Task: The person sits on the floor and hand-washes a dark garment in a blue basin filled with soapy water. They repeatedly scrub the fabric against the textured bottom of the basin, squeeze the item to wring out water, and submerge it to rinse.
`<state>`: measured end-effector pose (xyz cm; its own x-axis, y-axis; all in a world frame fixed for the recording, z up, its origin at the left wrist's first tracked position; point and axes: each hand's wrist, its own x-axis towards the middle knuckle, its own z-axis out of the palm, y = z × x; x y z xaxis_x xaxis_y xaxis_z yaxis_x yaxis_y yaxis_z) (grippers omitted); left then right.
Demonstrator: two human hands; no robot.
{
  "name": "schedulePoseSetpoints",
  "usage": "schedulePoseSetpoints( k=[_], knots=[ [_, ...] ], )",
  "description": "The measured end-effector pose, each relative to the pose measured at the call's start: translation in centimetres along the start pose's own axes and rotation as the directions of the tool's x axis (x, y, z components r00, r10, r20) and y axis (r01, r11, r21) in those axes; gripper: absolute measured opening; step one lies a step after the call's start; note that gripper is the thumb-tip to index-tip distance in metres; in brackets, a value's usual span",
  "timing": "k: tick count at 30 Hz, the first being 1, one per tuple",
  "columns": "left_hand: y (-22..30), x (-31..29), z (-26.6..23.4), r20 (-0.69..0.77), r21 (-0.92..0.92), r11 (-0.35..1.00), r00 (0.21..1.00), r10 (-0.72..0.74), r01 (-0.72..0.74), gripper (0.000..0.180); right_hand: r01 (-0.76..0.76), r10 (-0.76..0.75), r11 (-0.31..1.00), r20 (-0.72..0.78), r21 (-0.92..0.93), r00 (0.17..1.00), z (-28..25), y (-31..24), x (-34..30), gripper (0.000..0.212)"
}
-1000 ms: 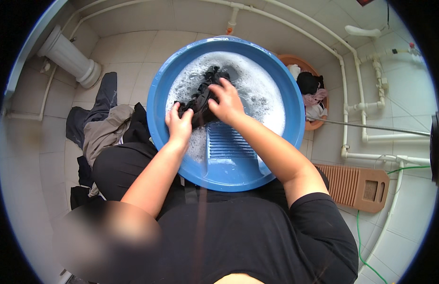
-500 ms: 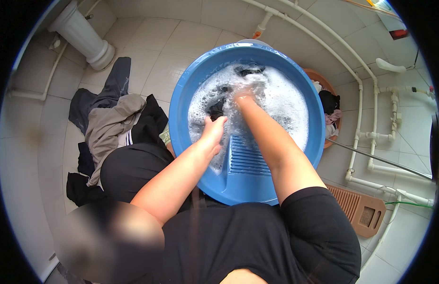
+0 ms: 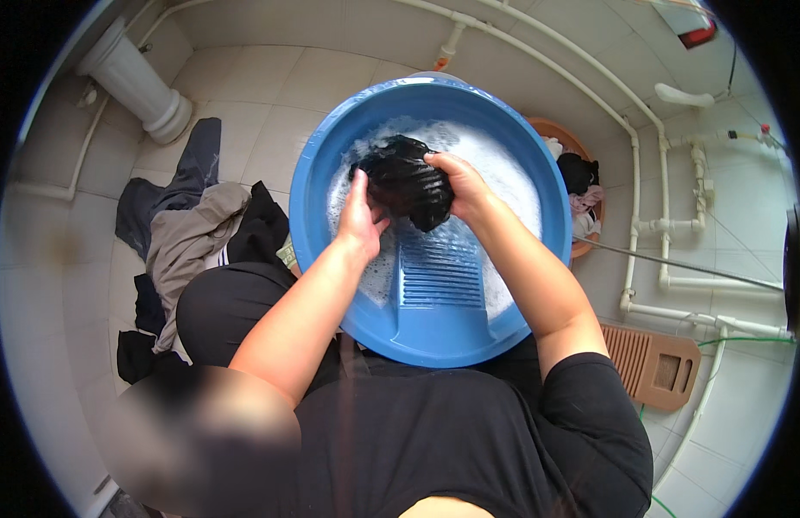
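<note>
— Black, wet and shiny is the cloth [image 3: 404, 186] in the hands. Where exactly is it?
— It is bunched over the blue basin [image 3: 551, 203], left of the middle, between the far edge and the ribbed slope [image 3: 441, 274], which comes down from the near edge. White foam [image 3: 508, 177] lies around it.

— And how do the hands hold it?
— The right hand [image 3: 464, 190] pinches its right side, the thumb pressed on top. The left hand [image 3: 363, 216] has its fingers apart at the left side, touching the cloth; whether some fingers go underneath and really grip, I cannot tell.

— Why one hand on each side?
— I think wet cloth is heavy and slippery, so two sides support it better than one. The basin's near edge is close to the body, probably so that the arms reach easily.

— Please count for me.
— Two hands, one cloth between them, one blue basin with one ribbed slope. Beyond its right edge there is one orange tub [image 3: 571, 136] with several garments [image 3: 578, 173], too much overlapped for an exact number. One loose brown washboard [image 3: 637, 367] lies outside the near right edge. Past the left edge, on the floor, is a pile of clothes [image 3: 188, 220], at least three pieces: dark grey, tan and black.
</note>
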<state>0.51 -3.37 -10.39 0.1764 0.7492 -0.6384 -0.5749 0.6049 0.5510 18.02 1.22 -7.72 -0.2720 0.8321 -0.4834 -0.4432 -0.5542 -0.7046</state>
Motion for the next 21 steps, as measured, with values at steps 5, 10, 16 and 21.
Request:
schedulePoseSetpoints(
  k=[5, 10, 16, 21],
  knots=[
    [1.2, -1.8, 0.6, 0.344, -0.217, 0.937, 0.92, -0.189, 0.274, 0.07, -0.1, 0.058, 0.964, 0.171, 0.245, 0.984, 1.5, -1.1, -7.4, 0.025],
    [-0.2, -3.1, 2.2, 0.417, -0.125, 0.966, 0.896, -0.155, 0.225, 0.04, -0.006, -0.012, 0.998, 0.255, 0.068, 0.967, -3.0, -0.3, -9.1, 0.031],
    [-2.7, -0.4, 1.2, 0.315, 0.82, 0.386, 0.897, 0.309, -0.421, 0.048, -0.056, -0.32, 0.423, -0.207, -0.904, 0.924, -6.6, 3.1, -7.9, 0.035],
    [-4.5, -2.9, 2.9, 0.394, 0.801, 0.32, 0.848, 0.354, -0.506, 0.039, 0.08, -0.295, 0.378, -0.039, -0.922, 0.955, -4.1, 4.5, -10.8, 0.047]
  ],
)
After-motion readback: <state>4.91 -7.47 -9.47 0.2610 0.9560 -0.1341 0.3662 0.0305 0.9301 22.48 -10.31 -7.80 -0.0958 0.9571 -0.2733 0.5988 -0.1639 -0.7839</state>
